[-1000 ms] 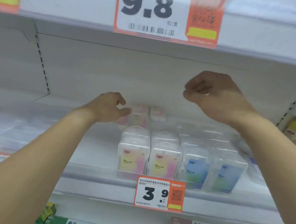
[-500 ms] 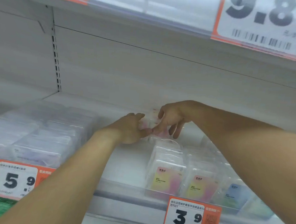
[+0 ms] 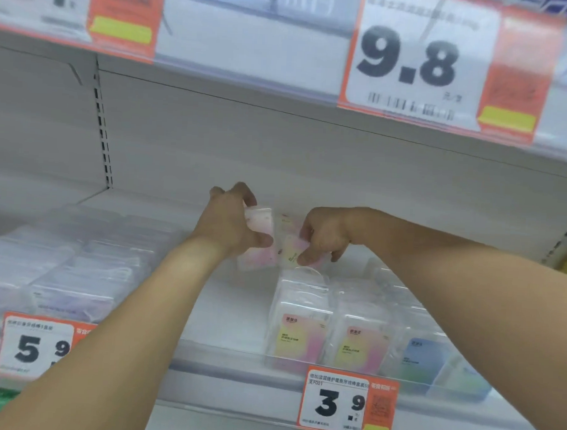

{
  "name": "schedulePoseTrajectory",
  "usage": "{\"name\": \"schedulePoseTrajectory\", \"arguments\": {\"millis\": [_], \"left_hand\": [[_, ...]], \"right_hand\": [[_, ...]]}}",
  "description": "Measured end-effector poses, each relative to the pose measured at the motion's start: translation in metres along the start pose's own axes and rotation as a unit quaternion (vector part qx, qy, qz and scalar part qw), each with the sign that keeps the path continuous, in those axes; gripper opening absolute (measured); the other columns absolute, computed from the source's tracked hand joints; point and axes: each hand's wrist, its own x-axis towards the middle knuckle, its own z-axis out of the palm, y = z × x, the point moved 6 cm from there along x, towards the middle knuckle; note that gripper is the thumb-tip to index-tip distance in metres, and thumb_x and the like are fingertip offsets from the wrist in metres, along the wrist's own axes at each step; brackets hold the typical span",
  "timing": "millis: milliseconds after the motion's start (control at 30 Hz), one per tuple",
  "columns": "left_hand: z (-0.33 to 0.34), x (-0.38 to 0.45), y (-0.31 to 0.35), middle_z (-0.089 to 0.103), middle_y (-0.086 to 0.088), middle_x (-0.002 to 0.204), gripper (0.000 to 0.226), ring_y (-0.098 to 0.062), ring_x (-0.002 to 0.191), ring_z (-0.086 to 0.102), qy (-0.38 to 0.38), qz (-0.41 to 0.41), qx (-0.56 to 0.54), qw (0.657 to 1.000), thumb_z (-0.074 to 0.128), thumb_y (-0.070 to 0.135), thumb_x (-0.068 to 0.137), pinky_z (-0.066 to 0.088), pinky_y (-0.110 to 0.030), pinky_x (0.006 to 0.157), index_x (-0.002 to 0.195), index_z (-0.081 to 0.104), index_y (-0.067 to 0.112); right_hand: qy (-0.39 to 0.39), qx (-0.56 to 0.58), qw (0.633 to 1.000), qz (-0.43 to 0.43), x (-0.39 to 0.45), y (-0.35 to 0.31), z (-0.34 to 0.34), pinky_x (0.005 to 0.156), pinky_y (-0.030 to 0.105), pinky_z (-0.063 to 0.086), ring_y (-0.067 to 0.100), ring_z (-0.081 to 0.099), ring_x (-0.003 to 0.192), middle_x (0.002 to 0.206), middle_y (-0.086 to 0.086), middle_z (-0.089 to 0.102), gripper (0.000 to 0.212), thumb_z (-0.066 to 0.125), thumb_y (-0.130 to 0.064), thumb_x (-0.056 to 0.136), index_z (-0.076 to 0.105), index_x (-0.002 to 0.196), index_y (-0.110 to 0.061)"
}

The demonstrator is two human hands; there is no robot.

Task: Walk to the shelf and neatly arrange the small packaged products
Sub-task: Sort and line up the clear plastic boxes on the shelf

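Shelf (image 3: 231, 314) white, price tags (image 3: 347, 404) along front edge.

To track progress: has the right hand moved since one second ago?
Yes. The right hand came down from above the packs to the shelf and grips a pink pack.

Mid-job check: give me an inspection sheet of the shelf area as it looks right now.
Surface: white shelf, bare strip between product groups.
Job's things: two pink packs, one in each hand, at the shelf back; front row of pink-yellow packs and blue packs upright.
Clutter: pale purple packs lying at left.
Grippers: left hand grips one pink pack; right hand pinches another.
Cables: nothing seen.
Surroundings: price tags 3.9, 5.9, 9.8.
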Motion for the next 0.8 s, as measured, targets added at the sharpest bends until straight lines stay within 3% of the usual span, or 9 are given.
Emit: {"name": "schedulePoseTrajectory", "arguments": {"millis": [67, 133, 200, 267, 400, 500, 567, 633, 800], "left_hand": [[-0.002, -0.001, 0.006, 0.053, -0.008, 0.111, 0.065, -0.007, 0.070, 0.051, -0.002, 0.021, -0.013, 1.000, 0.089, 0.023, 0.063, 0.040, -0.023, 0.056, 0.114, 0.050, 0.016], [-0.003, -0.003, 0.014, 0.057, -0.007, 0.109, 0.064, -0.018, 0.082, 0.057, -0.011, 0.049, -0.013, 0.999, 0.087, 0.024, 0.066, 0.045, -0.028, 0.066, 0.116, 0.048, 0.016], [-0.003, -0.006, 0.021, 0.054, -0.004, 0.114, 0.064, -0.023, 0.101, 0.055, -0.015, 0.075, -0.017, 0.997, 0.082, 0.026, 0.074, 0.043, -0.028, 0.079, 0.126, 0.046, 0.017], [-0.004, -0.009, 0.029, 0.050, -0.004, 0.125, 0.060, -0.017, 0.108, 0.050, -0.016, 0.098, -0.039, 0.994, 0.072, 0.027, 0.085, 0.037, -0.022, 0.087, 0.136, 0.041, 0.018], [-0.002, -0.014, 0.048, 0.047, -0.003, 0.136, 0.045, -0.008, 0.108, 0.045, -0.009, 0.126, -0.084, 0.988, 0.055, 0.030, 0.096, 0.032, -0.017, 0.088, 0.138, 0.042, 0.022], [0.005, -0.017, 0.057, 0.050, 0.000, 0.131, 0.038, -0.012, 0.110, 0.051, -0.033, 0.128, -0.073, 0.989, 0.056, 0.028, 0.095, 0.038, -0.022, 0.087, 0.132, 0.049, 0.026], [0.012, -0.021, 0.061, 0.057, 0.004, 0.122, 0.034, -0.013, 0.109, 0.057, -0.084, 0.124, -0.081, 0.985, 0.064, 0.028, 0.089, 0.046, -0.022, 0.082, 0.122, 0.057, 0.028], [0.018, -0.027, 0.064, 0.060, 0.006, 0.112, 0.030, -0.012, 0.102, 0.060, -0.135, 0.116, -0.076, 0.981, 0.071, 0.027, 0.082, 0.048, -0.022, 0.081, 0.110, 0.063, 0.031], [0.027, -0.035, 0.063, 0.061, 0.007, 0.109, 0.033, -0.008, 0.089, 0.063, -0.239, 0.076, -0.019, 0.968, 0.075, 0.040, 0.071, 0.047, -0.022, 0.070, 0.103, 0.065, 0.037]], "right_hand": [[0.014, 0.021, 1.000, -0.007, -0.006, 0.002, -0.001, 0.069, 0.033, 0.059, 0.025, 0.060, 0.102, 0.101, -0.005, 0.053, 0.081, 0.083, -0.023, 0.078, 0.039, 0.144, -0.012], [0.040, 0.072, 0.996, -0.023, -0.014, 0.005, -0.009, 0.068, 0.036, 0.060, 0.027, 0.058, 0.107, 0.117, 0.001, 0.051, 0.080, 0.080, -0.016, 0.079, 0.034, 0.145, -0.021], [0.078, 0.154, 0.984, -0.047, -0.026, 0.007, -0.023, 0.071, 0.046, 0.062, 0.031, 0.059, 0.108, 0.123, 0.007, 0.052, 0.065, 0.072, -0.002, 0.081, 0.043, 0.137, -0.020], [0.136, 0.228, 0.962, -0.067, -0.046, 0.012, -0.041, 0.074, 0.050, 0.062, 0.032, 0.064, 0.103, 0.120, 0.011, 0.058, 0.051, 0.068, 0.006, 0.079, 0.056, 0.124, -0.013], [0.243, 0.237, 0.936, -0.090, -0.088, 0.028, -0.054, 0.075, 0.041, 0.063, 0.022, 0.069, 0.091, 0.108, 0.003, 0.064, 0.039, 0.082, -0.018, 0.073, 0.063, 0.107, -0.016], [0.313, 0.209, 0.922, -0.092, -0.114, 0.046, -0.049, 0.072, 0.028, 0.055, 0.014, 0.066, 0.087, 0.098, -0.008, 0.068, 0.029, 0.077, -0.043, 0.079, 0.068, 0.100, -0.024], [0.322, 0.183, 0.924, -0.099, -0.124, 0.055, -0.044, 0.071, 0.021, 0.045, 0.011, 0.063, 0.091, 0.104, -0.013, 0.066, 0.030, 0.073, -0.046, 0.082, 0.069, 0.108, -0.030], [0.301, 0.159, 0.935, -0.096, -0.129, 0.060, -0.037, 0.075, 0.021, 0.044, 0.009, 0.064, 0.091, 0.116, -0.014, 0.061, 0.038, 0.074, -0.042, 0.082, 0.064, 0.118, -0.035], [0.242, 0.192, 0.944, -0.115, -0.134, 0.062, -0.018, 0.075, 0.022, 0.052, 0.007, 0.068, 0.077, 0.109, -0.013, 0.063, 0.030, 0.079, -0.030, 0.078, 0.067, 0.104, -0.036]]}}
